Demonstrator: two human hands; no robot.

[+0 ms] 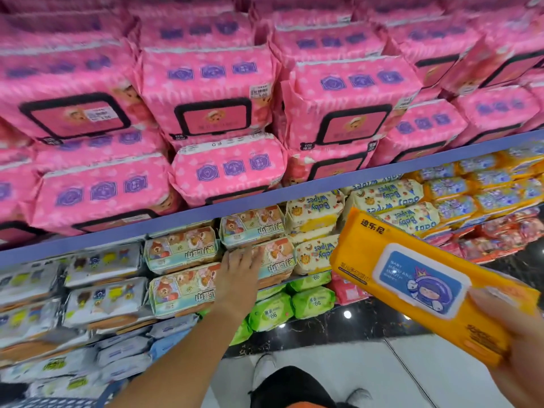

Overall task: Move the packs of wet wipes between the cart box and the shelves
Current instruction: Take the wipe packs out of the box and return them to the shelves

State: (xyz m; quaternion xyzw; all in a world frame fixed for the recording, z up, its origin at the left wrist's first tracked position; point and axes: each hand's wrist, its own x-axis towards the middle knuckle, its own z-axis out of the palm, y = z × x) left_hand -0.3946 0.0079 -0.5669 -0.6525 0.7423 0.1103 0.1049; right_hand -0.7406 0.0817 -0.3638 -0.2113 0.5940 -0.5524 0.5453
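Orange pack (421, 285) in right hand (522, 348); left hand (240, 270) flat against shelved packs (182, 287).

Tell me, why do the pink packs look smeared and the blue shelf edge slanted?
Head view: the pink plastic wipe packs are blurred, most toward the top and left, likely from head motion; the wide-angle lens slants the blue shelf edge; the orange plastic pack with a blue-and-white lid in the right hand looks sharper; lamp glare dots the glossy dark floor.
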